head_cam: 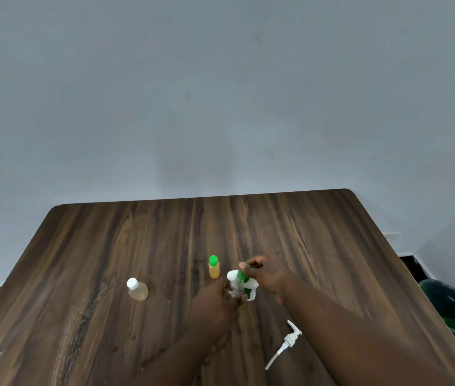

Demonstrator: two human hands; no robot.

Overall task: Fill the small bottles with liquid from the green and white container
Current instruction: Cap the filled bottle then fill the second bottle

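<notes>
My left hand (215, 299) grips a small clear plastic bottle (235, 288); my right hand (266, 274) pinches its green cap (239, 273). Beside them stand a green-capped orange-filled bottle (214, 270) and a white-capped amber-filled bottle (138, 291).

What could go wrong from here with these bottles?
Both hands work in a tight cluster. The left hand grips the small clear bottle against the green and white container held by the right hand, so liquid may miss its mouth and hit the table. The green-capped bottle stands close behind and could get knocked over.
</notes>
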